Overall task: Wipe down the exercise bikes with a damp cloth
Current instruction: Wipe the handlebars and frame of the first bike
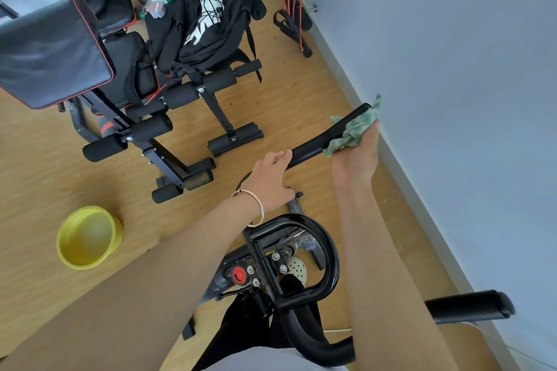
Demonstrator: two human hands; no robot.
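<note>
Pressing near the tip of the handlebar (312,145), the right hand (357,161) grip bunches the green cloth (354,129). It may slide off and bump the wall (452,69). The left hand (268,182) grip wraps the handlebar.

Both arms reach forward, bare. The left hand (269,181) sits knuckles-up, fingers curled over the handlebar (310,146), with a thin bangle (256,205) round the wrist. The right arm stretches farther out, forearm rolled so the inner wrist faces up. The right hand (355,159) comes in from below, fingers wrapped round a green cloth (355,128) pressed against the same bar. The two hands are near each other, not touching.
</note>
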